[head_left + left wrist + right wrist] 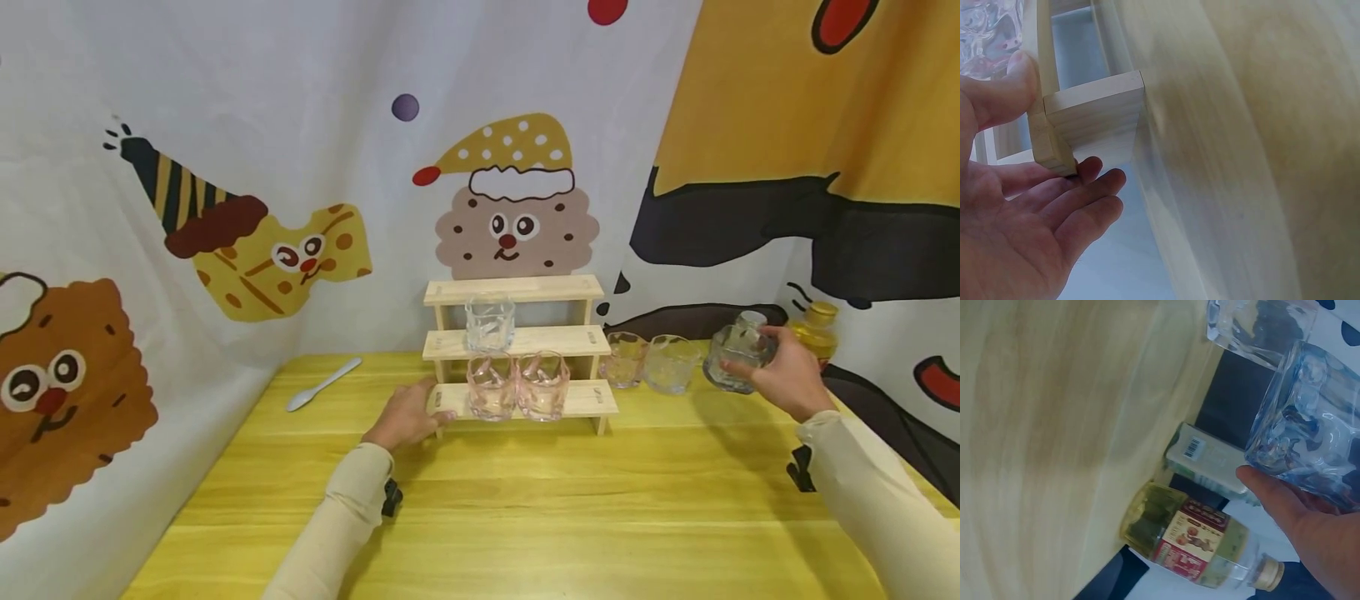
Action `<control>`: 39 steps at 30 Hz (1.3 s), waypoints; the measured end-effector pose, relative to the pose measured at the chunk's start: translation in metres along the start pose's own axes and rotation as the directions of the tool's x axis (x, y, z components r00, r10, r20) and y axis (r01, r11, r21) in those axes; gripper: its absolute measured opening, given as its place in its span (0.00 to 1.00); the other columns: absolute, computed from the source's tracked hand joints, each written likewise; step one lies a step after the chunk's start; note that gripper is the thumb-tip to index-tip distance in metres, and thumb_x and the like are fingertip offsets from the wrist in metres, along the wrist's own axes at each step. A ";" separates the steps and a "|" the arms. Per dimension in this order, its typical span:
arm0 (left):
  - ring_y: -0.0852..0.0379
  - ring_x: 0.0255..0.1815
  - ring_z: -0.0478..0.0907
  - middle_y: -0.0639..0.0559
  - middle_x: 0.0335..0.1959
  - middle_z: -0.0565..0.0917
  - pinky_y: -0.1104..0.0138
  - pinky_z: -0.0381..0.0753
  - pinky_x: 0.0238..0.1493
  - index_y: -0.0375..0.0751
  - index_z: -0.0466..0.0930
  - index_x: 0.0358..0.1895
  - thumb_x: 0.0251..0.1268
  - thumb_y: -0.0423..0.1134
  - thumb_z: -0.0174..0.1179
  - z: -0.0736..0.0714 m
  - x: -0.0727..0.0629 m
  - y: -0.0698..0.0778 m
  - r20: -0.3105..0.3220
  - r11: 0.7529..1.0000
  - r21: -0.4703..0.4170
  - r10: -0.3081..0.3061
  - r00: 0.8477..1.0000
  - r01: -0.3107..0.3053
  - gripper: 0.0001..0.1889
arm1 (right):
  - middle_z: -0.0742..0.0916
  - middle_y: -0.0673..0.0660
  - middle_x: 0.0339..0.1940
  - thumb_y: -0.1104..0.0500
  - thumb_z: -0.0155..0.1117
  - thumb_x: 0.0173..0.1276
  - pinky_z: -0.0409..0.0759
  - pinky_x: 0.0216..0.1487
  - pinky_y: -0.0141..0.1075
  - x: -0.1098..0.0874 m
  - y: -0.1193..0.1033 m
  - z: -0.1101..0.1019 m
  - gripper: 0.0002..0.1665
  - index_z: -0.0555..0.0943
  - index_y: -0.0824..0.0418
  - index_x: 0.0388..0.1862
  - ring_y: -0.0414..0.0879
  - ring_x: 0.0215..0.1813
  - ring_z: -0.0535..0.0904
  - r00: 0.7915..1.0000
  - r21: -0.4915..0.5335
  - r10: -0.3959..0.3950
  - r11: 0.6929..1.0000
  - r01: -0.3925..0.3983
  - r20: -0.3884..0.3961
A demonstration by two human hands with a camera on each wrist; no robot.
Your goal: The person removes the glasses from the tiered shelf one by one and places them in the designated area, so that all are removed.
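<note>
My left hand (407,414) grips the left end of the lowest step of a three-tier wooden stand (562,342). In the left wrist view the thumb (1007,94) lies on top of that step and the fingers (1079,200) curl by its end. Two pinkish tumblers (491,390) (542,390) sit side by side on the lowest step, and a clear tumbler (490,325) on the middle one. On the right, my right hand (793,379) holds a clear faceted glass decanter (738,357) between thumb and fingers. Whether its base touches the table cannot be told.
Right of the stand are a pinkish tumbler (624,360) and a clear tumbler (670,365). Behind the right hand stands a yellow labelled bottle (1191,537), beside a pale box with a barcode (1207,456). A white spoon (322,385) lies at the left. Printed cloth hangs behind.
</note>
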State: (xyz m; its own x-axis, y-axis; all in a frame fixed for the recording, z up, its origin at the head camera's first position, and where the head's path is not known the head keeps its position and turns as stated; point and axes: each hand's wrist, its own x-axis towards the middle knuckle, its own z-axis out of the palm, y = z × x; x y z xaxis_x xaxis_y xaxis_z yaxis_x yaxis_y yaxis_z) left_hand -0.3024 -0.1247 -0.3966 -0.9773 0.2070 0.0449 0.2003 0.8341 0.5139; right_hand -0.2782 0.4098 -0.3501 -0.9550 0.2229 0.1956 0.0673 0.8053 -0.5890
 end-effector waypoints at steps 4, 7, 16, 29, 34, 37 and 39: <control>0.40 0.55 0.77 0.40 0.47 0.84 0.51 0.78 0.50 0.39 0.66 0.74 0.66 0.51 0.66 0.000 0.001 0.000 0.001 1.000 0.011 -0.005 1.000 0.005 0.37 | 0.65 0.85 0.68 0.38 0.67 0.67 0.69 0.56 0.70 0.004 0.005 0.007 0.62 0.47 0.77 0.78 0.80 0.63 0.65 1.000 0.013 0.006 1.000 -0.006 -0.009; 0.39 0.56 0.77 0.40 0.48 0.84 0.50 0.78 0.52 0.39 0.65 0.74 0.67 0.51 0.66 0.000 0.001 0.000 0.007 1.000 0.013 -0.004 1.000 0.004 0.37 | 0.66 0.86 0.67 0.38 0.67 0.67 0.70 0.56 0.69 0.006 0.009 0.012 0.63 0.46 0.79 0.77 0.80 0.62 0.65 1.000 0.031 0.026 0.999 -0.026 -0.006; 0.46 0.45 0.79 0.42 0.44 0.84 0.54 0.80 0.47 0.39 0.65 0.74 0.66 0.51 0.67 0.003 0.002 -0.001 0.002 1.000 0.003 -0.001 1.000 0.001 0.38 | 0.63 0.87 0.68 0.40 0.66 0.68 0.69 0.58 0.69 0.008 0.019 0.024 0.64 0.43 0.80 0.77 0.82 0.64 0.62 0.996 0.051 0.085 0.995 -0.085 -0.002; 0.48 0.41 0.78 0.44 0.39 0.83 0.56 0.79 0.43 0.39 0.65 0.74 0.66 0.50 0.67 0.000 -0.001 0.001 0.004 1.000 -0.006 -0.005 1.000 0.005 0.38 | 0.64 0.85 0.67 0.44 0.67 0.69 0.74 0.51 0.65 0.015 0.022 0.036 0.62 0.42 0.79 0.77 0.77 0.58 0.68 0.996 0.107 0.093 0.990 -0.091 -0.012; 0.50 0.35 0.76 0.46 0.33 0.81 0.62 0.75 0.33 0.40 0.67 0.72 0.65 0.50 0.67 0.001 0.000 0.001 0.002 1.000 -0.023 -0.004 1.000 0.004 0.35 | 0.63 0.85 0.68 0.46 0.67 0.69 0.71 0.54 0.67 0.014 0.020 0.038 0.60 0.42 0.79 0.77 0.78 0.61 0.66 0.994 0.141 0.104 0.985 -0.100 -0.019; 0.52 0.30 0.73 0.47 0.31 0.80 0.65 0.71 0.28 0.40 0.69 0.71 0.65 0.49 0.68 0.000 0.000 0.001 0.001 0.999 -0.033 0.002 1.000 -0.002 0.34 | 0.63 0.86 0.68 0.46 0.67 0.69 0.72 0.54 0.66 0.015 0.020 0.040 0.60 0.42 0.79 0.77 0.78 0.60 0.67 0.994 0.140 0.108 0.985 -0.104 -0.019; 0.53 0.29 0.73 0.47 0.31 0.80 0.65 0.71 0.28 0.39 0.69 0.71 0.65 0.49 0.68 0.000 0.000 0.001 0.001 0.999 -0.034 0.002 1.000 -0.002 0.34 | 0.64 0.85 0.68 0.46 0.67 0.69 0.72 0.53 0.66 0.015 0.021 0.041 0.60 0.43 0.79 0.77 0.78 0.59 0.67 0.994 0.137 0.111 0.985 -0.108 -0.017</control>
State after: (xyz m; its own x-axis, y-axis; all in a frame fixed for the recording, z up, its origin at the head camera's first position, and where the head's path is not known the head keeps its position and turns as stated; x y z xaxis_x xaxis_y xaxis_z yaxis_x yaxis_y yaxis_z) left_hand -0.3017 -0.1236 -0.3961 -0.9768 0.2094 0.0451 0.2000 0.8161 0.5423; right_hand -0.3026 0.4074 -0.3914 -0.9366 0.3202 0.1425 0.1295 0.6939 -0.7083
